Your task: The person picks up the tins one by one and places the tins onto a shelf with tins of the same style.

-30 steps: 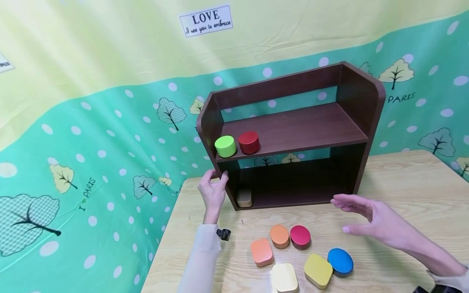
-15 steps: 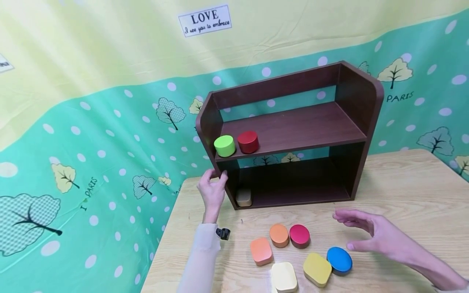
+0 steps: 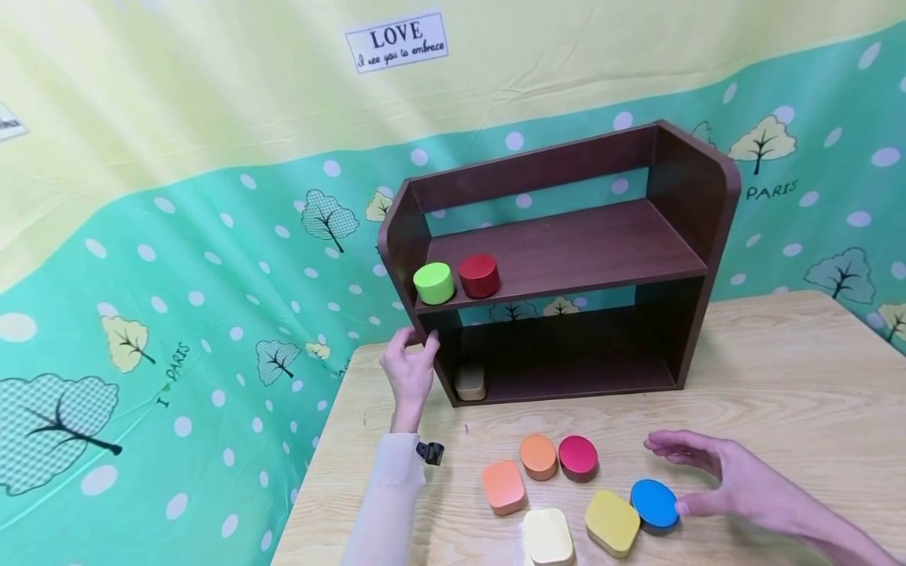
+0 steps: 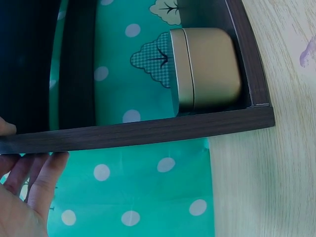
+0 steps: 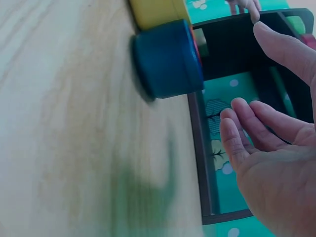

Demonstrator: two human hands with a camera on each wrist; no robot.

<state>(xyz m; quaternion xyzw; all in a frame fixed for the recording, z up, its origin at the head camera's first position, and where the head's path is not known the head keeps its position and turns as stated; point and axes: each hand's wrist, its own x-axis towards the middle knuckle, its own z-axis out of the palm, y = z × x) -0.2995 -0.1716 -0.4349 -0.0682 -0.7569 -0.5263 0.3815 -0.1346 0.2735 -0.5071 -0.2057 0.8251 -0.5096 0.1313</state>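
My left hand (image 3: 410, 373) grips the left side panel of a dark brown two-tier shelf (image 3: 566, 251), thumb inside and fingers outside in the left wrist view. Inside the lower tier, by that panel, sits a gold tin (image 4: 212, 69). My right hand (image 3: 736, 479) is held over the table with fingers apart and holds nothing. Its thumb tip overlaps the right edge of a round blue tin (image 3: 654, 505) in the head view. In the right wrist view the blue tin (image 5: 168, 59) stands apart from the fingers. A yellow square tin (image 3: 613, 522) is beside the blue one.
Round green (image 3: 434, 283) and dark red (image 3: 479, 275) tins stand on the upper tier's left. In front of the shelf are orange (image 3: 539, 457) and crimson (image 3: 578, 458) round tins, plus salmon (image 3: 504, 487) and cream (image 3: 548, 537) square ones. A patterned cloth (image 3: 233, 314) hangs behind.
My right hand has come down and nearer from the shelf's lower right corner to beside the blue tin. The left hand keeps its grip on the panel, and the tins stay put.
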